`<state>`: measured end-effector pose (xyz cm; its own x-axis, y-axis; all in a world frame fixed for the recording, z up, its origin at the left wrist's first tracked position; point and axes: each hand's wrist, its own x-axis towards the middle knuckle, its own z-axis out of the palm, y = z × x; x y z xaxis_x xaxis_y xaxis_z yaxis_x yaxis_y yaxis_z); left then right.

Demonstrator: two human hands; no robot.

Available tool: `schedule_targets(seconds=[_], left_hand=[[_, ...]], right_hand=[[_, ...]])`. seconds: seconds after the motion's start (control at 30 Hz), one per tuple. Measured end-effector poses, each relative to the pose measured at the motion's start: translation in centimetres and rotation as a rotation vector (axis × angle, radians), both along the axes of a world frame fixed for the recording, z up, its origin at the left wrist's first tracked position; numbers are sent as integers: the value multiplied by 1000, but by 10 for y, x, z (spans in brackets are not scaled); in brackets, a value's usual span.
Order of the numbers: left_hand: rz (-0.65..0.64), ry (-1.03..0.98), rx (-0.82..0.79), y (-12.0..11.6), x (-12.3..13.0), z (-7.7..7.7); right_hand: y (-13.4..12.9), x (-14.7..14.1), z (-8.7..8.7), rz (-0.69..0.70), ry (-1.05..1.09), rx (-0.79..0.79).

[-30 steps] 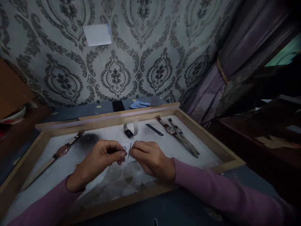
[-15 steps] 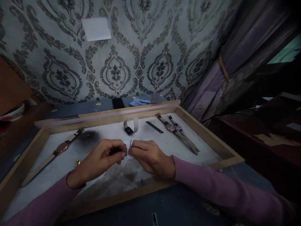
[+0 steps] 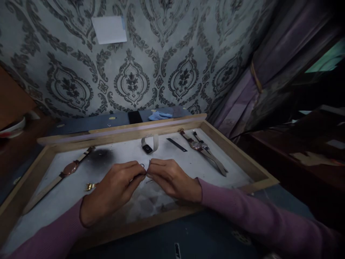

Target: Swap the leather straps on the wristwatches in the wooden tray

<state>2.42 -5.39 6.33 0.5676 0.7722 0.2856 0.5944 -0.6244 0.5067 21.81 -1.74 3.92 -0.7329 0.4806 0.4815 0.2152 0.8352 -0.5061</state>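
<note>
1. The gap between the fingertips is narrowed: over the past second, the left hand (image 3: 114, 187) is turned and its thumb and forefinger, earlier framing an open space, are now drawn together.

2. A thin dark strand (image 3: 149, 163) is pinched in the fingertips of the right hand (image 3: 172, 180), its upper end left standing above them. By the left fingertips a small dark loop (image 3: 142, 165) is shown, apparently gripped there; whether loop and strand are joined cannot be told.

3. Both sets of fingertips are brought to meet, or nearly so, above the wooden-framed tray (image 3: 237, 151). By that change, it is judged, separate holding is replaced by close, two-handed fine work, with the contact point largely hidden.

4. A gold-coloured piece (image 3: 90, 186), partly covered by the left wrist earlier, is now more fully exposed beside it.

5. Beyond the hands, a square-faced watch (image 3: 147, 148) and a flat dark bar (image 3: 176, 144) are left untouched, flanked by a brown-faced watch (image 3: 70, 168) and two strapped watches (image 3: 195, 145).
</note>
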Motion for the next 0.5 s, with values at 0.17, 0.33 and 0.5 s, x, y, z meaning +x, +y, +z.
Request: schedule_targets(seconds=[0.17,0.33,0.5], left_hand=[[-56,52,103,1,-1,-5],[21,-69,-121,6,-2,1],[142,-423,-549,16,-5,0]], right_hand=[[0,-1,-2,50,27,-95],[2,-3,1,13,84,-266],[3,-5,2,15,214,-838]])
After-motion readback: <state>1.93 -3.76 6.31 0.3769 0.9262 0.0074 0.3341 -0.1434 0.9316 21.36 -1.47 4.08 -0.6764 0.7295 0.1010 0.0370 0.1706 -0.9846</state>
